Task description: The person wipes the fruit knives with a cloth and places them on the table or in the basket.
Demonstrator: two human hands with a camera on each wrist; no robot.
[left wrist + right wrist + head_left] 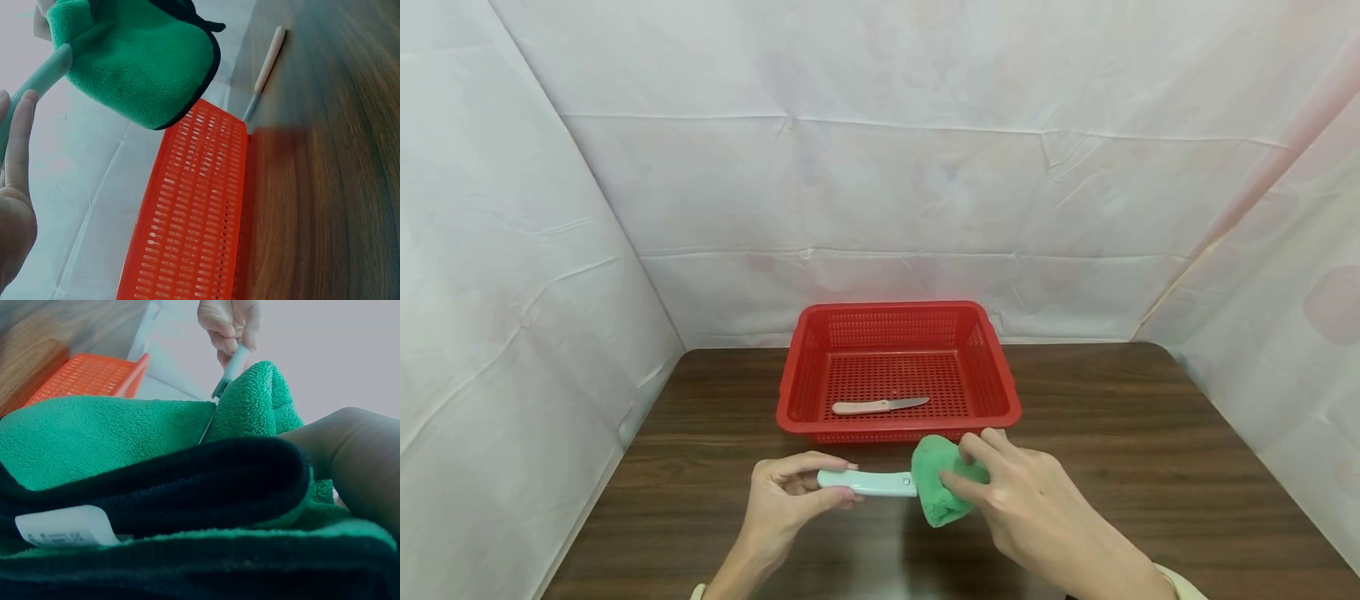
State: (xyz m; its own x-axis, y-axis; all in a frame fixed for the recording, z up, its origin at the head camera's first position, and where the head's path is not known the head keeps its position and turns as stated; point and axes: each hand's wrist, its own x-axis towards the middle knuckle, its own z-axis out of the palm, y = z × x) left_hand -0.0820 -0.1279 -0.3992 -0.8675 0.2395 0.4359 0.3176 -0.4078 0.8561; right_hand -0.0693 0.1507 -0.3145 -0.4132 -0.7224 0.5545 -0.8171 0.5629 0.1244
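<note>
My left hand (pixel 786 504) grips the pale mint-green handle of a knife (pixel 872 483), held level in front of the basket. A green plush cloth (pixel 937 479) is folded over its blade, and my right hand (pixel 1037 504) pinches the cloth around it. In the right wrist view, a thin strip of the knife's blade (pixel 207 427) shows between the cloth folds; the rest is hidden. The cloth has a dark border and a white label (pixel 65 525). A smaller knife (pixel 880 407) with a pale handle lies in the red basket (pixel 784 404), its blade pointing right.
The perforated basket stands on a dark wood-grain table (pixel 715 467), just beyond my hands. Another pale-handled knife (pixel 270 60) lies on the table near a basket corner in the left wrist view. White sheeting (pixel 880 192) hangs behind the table and along both sides.
</note>
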